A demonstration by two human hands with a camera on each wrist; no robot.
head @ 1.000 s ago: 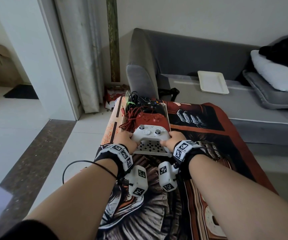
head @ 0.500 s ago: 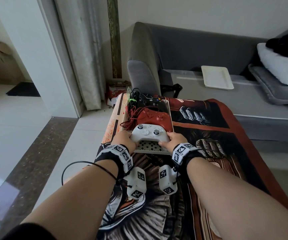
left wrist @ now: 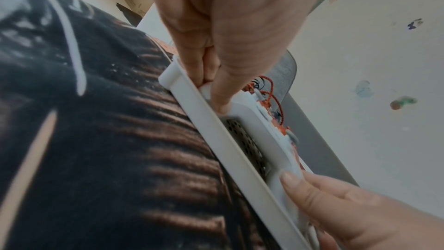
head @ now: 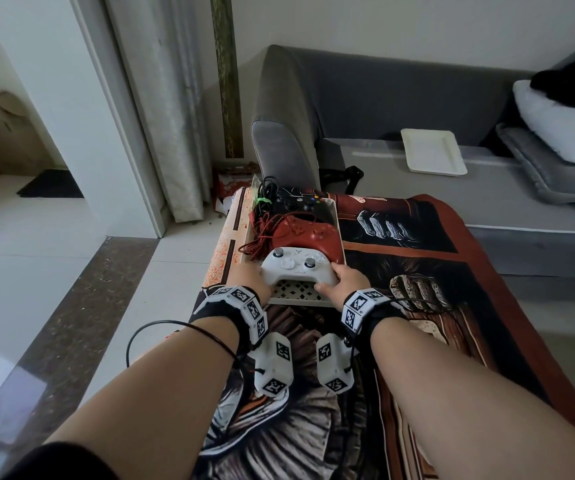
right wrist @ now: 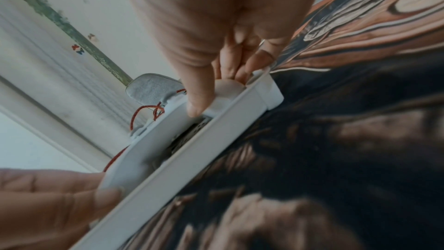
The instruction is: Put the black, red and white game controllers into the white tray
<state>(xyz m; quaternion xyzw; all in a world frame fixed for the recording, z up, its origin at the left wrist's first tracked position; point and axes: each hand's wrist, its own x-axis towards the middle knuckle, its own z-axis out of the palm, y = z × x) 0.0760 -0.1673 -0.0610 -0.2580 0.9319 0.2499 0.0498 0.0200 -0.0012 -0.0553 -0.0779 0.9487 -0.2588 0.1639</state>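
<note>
White controller between both hands

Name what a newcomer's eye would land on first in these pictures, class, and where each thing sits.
First, the white controller at the near end of the white tray, gripped by the left hand and right hand. Behind it in the tray lie the red controller with its red cord, then the black controller. Under everything spreads a bold printed blanket.

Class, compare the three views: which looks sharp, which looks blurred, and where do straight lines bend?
Head view: sharp white controller, door frame bowed by the lens. Left wrist view: blanket smeared. Right wrist view: soft, left hand blurred at the corner.
</note>
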